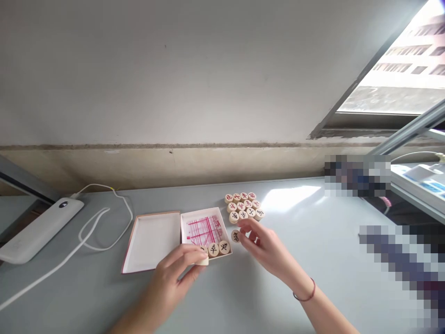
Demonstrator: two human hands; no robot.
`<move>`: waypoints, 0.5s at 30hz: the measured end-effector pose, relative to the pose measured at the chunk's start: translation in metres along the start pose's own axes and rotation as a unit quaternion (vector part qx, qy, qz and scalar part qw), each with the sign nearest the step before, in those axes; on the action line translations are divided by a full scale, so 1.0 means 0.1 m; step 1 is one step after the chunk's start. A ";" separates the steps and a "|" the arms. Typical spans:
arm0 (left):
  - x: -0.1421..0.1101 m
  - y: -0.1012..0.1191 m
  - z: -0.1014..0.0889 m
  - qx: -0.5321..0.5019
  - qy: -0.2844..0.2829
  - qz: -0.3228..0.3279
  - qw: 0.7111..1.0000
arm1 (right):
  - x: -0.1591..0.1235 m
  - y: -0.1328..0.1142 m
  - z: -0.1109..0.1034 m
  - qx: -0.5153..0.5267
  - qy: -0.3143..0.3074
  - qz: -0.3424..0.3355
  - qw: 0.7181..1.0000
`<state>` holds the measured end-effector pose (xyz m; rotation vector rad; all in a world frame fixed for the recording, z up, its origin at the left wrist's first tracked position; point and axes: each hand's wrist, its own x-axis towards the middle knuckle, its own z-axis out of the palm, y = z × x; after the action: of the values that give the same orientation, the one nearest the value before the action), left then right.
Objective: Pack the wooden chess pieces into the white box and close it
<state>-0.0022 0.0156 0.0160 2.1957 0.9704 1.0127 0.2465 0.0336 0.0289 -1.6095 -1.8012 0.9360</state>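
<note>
- While the left hand (179, 264) sits at the near wall of the open box (200, 214), the right hand (262, 239) is just outside the right wall, at a black-marked piece (235, 236).
- Key relation: that piece lies between box and right hand, directly left of the right fingertips; right hand clearly nearer. Round disc, no long axis, marked face showing.
- Right grip: narrow, thumb and finger at the piece's edge; can't tell if firmly pinched or if piece touches the table (313, 250).
- Right pose: forearm slants up-left from lower right, cord bracelet (314, 290) at wrist.
- Left grip: thumb and fingertips closed on a pale piece (202, 261), side-on at near wall; can't tell if touching rim.
- Left pose: forearm from bottom left, fingers pointing right.
- In box: row of pieces (213, 249) along near wall, partly behind left fingers.
- Piece cluster (243, 205) beyond right hand, outside box; lid (153, 241) open at left.
</note>
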 end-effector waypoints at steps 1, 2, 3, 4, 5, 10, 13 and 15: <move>0.00 -0.02 -0.01 0.010 0.002 0.003 1.000 | 0.03 0.05 -0.02 -0.022 -0.001 0.016 1.000; 0.00 -0.03 -0.01 0.016 0.004 0.003 1.000 | 0.05 0.09 -0.03 -0.042 -0.004 0.026 0.999; 0.00 -0.04 0.00 0.019 0.008 0.003 1.000 | 0.06 0.12 -0.03 -0.059 -0.004 0.031 0.998; 0.00 -0.04 0.01 0.021 0.011 0.002 1.000 | 0.07 0.14 -0.03 -0.072 0.002 0.034 0.997; 0.00 -0.04 0.03 0.024 0.013 0.002 1.000 | 0.06 0.14 -0.03 -0.077 0.010 0.035 0.996; -0.01 0.07 0.12 0.018 0.008 -0.002 1.000 | -0.09 -0.08 0.07 0.017 -0.041 -0.029 0.999; -0.01 0.16 0.15 0.017 -0.004 0.010 1.000 | -0.22 -0.25 0.18 0.082 -0.141 -0.091 0.982; -0.01 0.19 0.15 0.028 -0.010 0.024 0.999 | -0.26 -0.31 0.23 0.114 -0.169 -0.102 0.974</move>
<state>0.0169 0.0008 0.0202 2.2809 0.9521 0.9953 0.2136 0.0032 0.0405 -1.1518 -1.9513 1.3244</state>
